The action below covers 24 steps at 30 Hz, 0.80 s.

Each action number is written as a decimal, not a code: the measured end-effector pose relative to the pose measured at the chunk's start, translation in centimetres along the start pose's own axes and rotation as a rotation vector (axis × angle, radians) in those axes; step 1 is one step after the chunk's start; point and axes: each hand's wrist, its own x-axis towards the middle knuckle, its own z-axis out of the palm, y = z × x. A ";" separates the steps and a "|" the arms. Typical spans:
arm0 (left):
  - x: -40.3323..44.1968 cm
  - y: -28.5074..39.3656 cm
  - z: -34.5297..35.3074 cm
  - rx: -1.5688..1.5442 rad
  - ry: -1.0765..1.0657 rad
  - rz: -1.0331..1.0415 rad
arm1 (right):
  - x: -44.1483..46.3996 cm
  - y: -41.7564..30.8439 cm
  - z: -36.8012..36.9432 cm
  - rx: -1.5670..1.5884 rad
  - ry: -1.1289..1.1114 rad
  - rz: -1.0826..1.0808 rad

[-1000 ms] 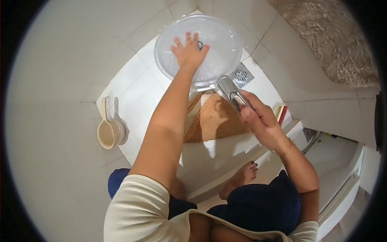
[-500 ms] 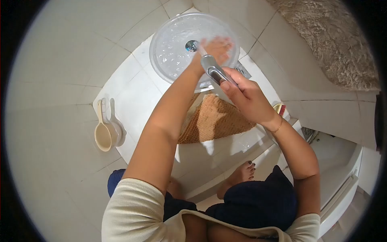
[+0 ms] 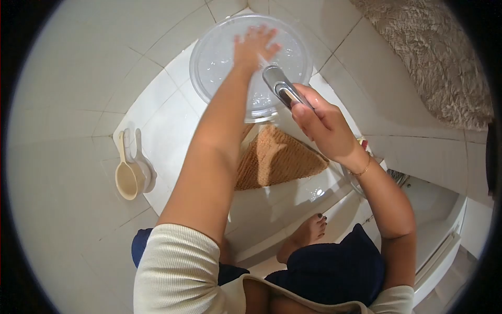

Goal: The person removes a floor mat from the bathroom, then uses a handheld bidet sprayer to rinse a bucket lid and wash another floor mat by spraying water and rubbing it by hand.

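My right hand (image 3: 327, 123) is wrapped around a chrome handheld sprayer (image 3: 282, 85), its head tipped up and away from me. A thin stream of water leaves the sprayer toward a wet, round, clear plastic piece (image 3: 212, 81). I cannot tell whether that piece is a lid or a basin. My left hand (image 3: 256, 46) lies over its upper part, palm down, fingers spread and a little blurred. Drops and streaks of water glint across the plastic. Below its near rim, a brown woven mat (image 3: 282, 159) hangs folded to a peak.
Two pale long-handled dippers (image 3: 129, 180) hang at the left by the tiled wall. A shaggy beige rug (image 3: 434, 57) is at the upper right. My bare foot (image 3: 308, 230) rests on the floor below the mat, near a white fixture (image 3: 442, 256) on the right.
My left hand has slid up and left across the plastic, from the right of its middle to its upper part. My right hand keeps the sprayer in nearly the same place.
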 end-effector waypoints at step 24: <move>-8.7 -3.7 -11.5 -1.251 0.271 -0.885 | -3.7 -1.0 0.3 0.115 0.215 0.004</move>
